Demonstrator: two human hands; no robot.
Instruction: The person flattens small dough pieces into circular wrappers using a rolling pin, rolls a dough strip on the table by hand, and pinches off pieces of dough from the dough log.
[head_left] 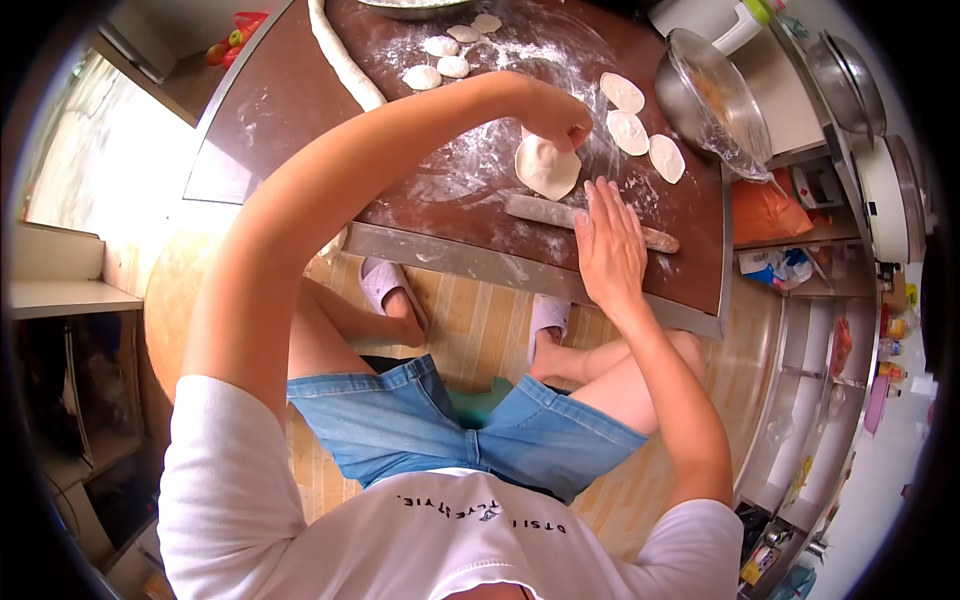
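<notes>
My left hand [556, 117] reaches across the brown table, its fingers curled and closed on the far edge of a round dough wrapper [547, 172]. Flat on a wooden rolling pin [541, 210] lies my right hand [611, 240], fingers stretched out. The pin rests on the floured table just on the near side of the wrapper. Farther right are three rolled dough wrappers [628, 133]. Several small flattened dough pieces [438, 62] lie toward the back, beside a long dough rope [343, 62] at the left.
A metal bowl [688, 92] under plastic film stands at the table's right edge. Another metal bowl [415, 10] is partly visible at the back. The table's near edge [450, 245] runs above my knees. Shelves [800, 345] line the right side.
</notes>
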